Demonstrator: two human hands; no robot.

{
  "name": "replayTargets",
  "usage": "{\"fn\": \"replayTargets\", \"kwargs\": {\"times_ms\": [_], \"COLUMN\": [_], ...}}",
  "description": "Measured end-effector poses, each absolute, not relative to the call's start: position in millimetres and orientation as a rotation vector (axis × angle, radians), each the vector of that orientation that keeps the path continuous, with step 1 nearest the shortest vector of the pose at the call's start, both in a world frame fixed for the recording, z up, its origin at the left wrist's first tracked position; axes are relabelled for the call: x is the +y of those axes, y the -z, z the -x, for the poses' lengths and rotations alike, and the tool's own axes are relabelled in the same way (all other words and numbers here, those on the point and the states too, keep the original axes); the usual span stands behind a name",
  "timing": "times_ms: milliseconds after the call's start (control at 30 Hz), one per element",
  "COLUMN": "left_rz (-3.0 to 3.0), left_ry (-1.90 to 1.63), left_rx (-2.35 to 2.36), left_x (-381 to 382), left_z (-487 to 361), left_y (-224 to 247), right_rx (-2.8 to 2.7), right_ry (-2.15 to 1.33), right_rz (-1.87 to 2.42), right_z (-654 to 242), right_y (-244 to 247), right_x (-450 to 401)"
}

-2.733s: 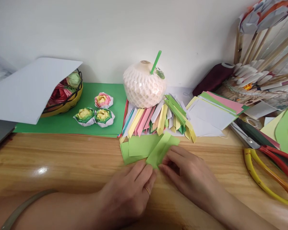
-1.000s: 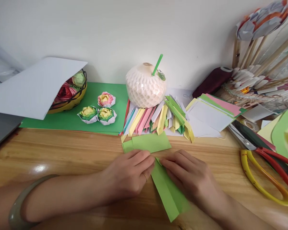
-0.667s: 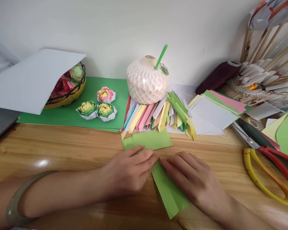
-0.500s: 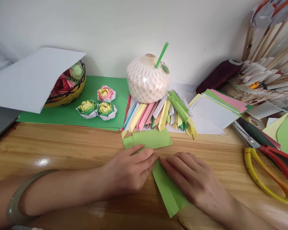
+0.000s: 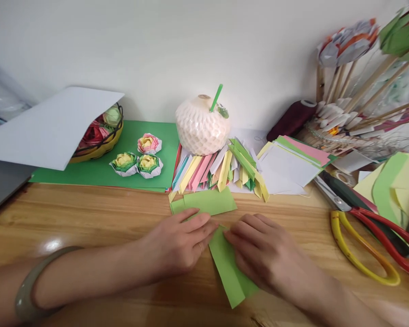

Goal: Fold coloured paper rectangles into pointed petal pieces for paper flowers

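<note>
A folded light-green paper strip (image 5: 229, 272) lies on the wooden table (image 5: 88, 218), running toward me. My left hand (image 5: 177, 243) presses its far end with flat fingers; a ring is on one finger and a bangle on the wrist. My right hand (image 5: 259, 252) lies on the strip's right side, fingertips meeting the left hand's at the strip's top corner. Just beyond my hands sits a small stack of green paper rectangles (image 5: 207, 202).
Behind the stack lie several folded coloured strips (image 5: 218, 170) and a net-wrapped coconut with a green straw (image 5: 199, 125). Three paper flowers (image 5: 138, 156) sit on a green sheet, beside a basket (image 5: 95, 138) under white paper. Scissors (image 5: 364, 227) lie at right, near cut papers.
The green strip, earlier angled across the stack, has been turned and pulled toward me. Both hands stay pressed at its far end; in the last second only the camera shifts slightly.
</note>
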State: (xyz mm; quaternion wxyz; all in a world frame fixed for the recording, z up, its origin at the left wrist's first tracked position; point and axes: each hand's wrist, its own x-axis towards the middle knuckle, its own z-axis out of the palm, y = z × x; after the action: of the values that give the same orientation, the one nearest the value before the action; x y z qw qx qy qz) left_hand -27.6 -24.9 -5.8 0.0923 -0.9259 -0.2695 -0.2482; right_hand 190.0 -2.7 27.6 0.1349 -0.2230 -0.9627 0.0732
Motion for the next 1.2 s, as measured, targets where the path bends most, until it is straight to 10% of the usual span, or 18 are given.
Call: {"fn": "replayTargets", "kwargs": {"times_ms": [733,1200], "left_rz": [2.712,2.462], "left_ry": [0.714,0.88], "left_rx": [-0.708,-0.595], "left_x": [-26.1,-37.9], "left_z": [25.4,28.6], "left_y": [7.2,-9.3], "right_rx": [-2.66,-2.537], "right_ry": [-0.643,0.247], "right_rz": [1.013,0.715], "right_z": [-219.8,-188.5], "right_y": [-33.8,-23.1], "right_x": [-34.8,-24.5]}}
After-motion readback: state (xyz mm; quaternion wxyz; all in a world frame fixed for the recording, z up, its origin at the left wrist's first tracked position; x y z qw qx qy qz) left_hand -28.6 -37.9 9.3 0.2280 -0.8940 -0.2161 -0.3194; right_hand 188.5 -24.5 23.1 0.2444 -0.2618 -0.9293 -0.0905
